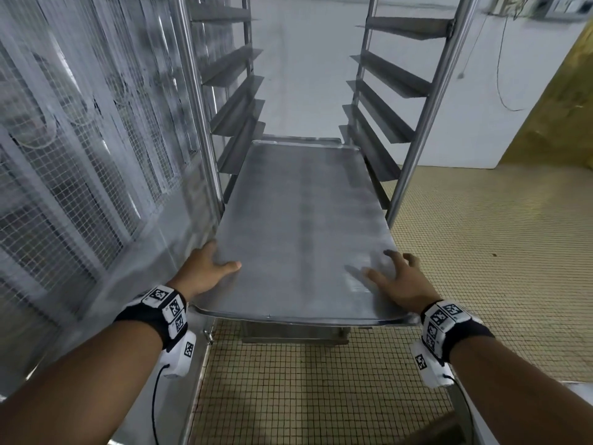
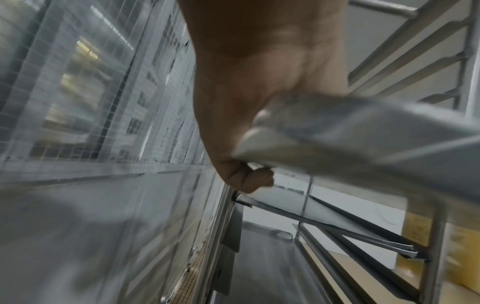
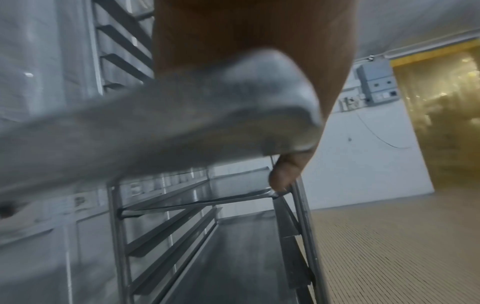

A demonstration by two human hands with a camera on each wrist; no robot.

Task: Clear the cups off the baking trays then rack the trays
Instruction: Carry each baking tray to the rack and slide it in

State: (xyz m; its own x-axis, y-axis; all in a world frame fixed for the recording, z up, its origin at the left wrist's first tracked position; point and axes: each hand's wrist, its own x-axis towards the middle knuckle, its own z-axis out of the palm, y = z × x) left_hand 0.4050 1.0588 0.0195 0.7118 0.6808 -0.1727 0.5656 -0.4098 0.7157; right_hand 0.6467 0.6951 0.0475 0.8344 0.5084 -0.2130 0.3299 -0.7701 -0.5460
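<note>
Floor (image 1: pixel 481 252) is small yellowish tiles with dark grout. Wire-mesh panel (image 1: pixel 64 171) runs along the left. White wall (image 1: pixel 475 91) behind, thin cable (image 1: pixel 500 75) hanging down it. Grey switch box (image 3: pixel 376 84) mounted on that wall, beside a yellow strip curtain (image 3: pixel 446 115) at right.

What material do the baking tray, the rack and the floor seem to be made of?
Baking tray: probably aluminium or steel, a dull brushed grey sheet with soft streaky reflections and a thin rolled rim.
Rack: likely stainless steel, with smooth shiny round posts and folded angle ledges.
Floor: seemingly small yellowish ceramic tiles, a regular grid with dark grout lines; the glaze cannot be judged.
</note>
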